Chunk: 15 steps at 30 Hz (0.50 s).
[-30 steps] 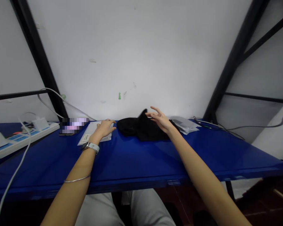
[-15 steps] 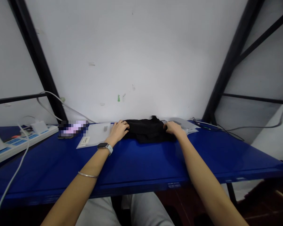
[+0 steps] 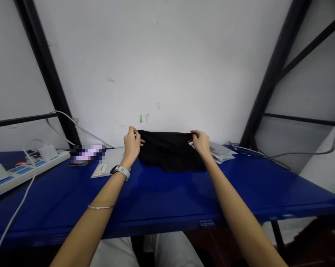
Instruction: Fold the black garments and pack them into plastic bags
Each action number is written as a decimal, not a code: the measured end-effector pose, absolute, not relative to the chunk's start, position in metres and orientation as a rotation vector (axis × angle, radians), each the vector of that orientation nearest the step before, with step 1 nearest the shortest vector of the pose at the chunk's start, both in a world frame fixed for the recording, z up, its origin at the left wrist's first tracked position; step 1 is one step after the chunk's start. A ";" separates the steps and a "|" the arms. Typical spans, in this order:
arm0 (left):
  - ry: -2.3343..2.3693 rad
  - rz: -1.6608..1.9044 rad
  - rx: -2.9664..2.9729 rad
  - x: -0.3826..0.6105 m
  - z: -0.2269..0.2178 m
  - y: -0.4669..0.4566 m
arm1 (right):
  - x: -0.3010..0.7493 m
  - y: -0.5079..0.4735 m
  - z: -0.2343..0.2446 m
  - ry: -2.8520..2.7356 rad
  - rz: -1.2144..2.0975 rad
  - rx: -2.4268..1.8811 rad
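A black cloth garment hangs between my two hands at the back of the blue table, its upper edge stretched nearly straight and its lower part resting on the tabletop. My left hand pinches the garment's upper left corner. At the upper right corner, my right hand grips the fabric between thumb and fingers. Just left of my left hand lies a clear plastic bag with a small label, partly covered by the wrist. Beyond my right hand sits a stack of plastic bags. What kind of garment it is cannot be made out.
On the left, a white power strip carries plugs and a white cable. A phone lies behind it. Dark cables run along the back right. Black metal posts flank the blue table, with a white wall behind.
Both hands have risen, lifting the upper edge of the black garment off the table and stretching it between them. My left hand has also shifted slightly left.
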State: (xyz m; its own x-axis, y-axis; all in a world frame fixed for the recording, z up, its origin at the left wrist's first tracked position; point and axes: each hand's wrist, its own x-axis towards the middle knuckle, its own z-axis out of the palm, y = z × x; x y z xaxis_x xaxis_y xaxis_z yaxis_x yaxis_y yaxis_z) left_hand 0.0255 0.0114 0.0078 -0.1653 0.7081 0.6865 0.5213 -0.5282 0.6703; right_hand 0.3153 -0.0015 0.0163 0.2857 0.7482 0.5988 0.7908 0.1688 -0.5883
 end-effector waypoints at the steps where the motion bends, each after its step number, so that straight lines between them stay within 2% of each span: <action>1: 1.530 1.756 1.954 0.025 0.006 0.015 | 0.312 0.004 0.011 -1.490 -0.080 -1.542; 7: 2.049 1.100 2.546 0.029 -0.018 0.015 | 0.282 0.003 -0.012 -1.654 -0.092 -1.361; 11: 1.999 0.751 2.906 0.046 -0.026 -0.001 | 0.227 -0.044 -0.006 -2.012 -0.164 -0.847; 15: 1.884 0.662 3.051 0.058 -0.031 -0.016 | 0.181 -0.085 -0.007 -2.409 -0.183 -0.475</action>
State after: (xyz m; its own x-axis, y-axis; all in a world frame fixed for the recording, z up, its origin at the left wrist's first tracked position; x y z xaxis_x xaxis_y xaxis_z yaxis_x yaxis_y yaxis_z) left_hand 0.0584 -0.0155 -0.0307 0.4374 0.7230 0.5348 0.8986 -0.3746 -0.2285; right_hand 0.1810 -0.0851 -0.0075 -0.7118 0.2889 0.6402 0.3825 0.9239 0.0084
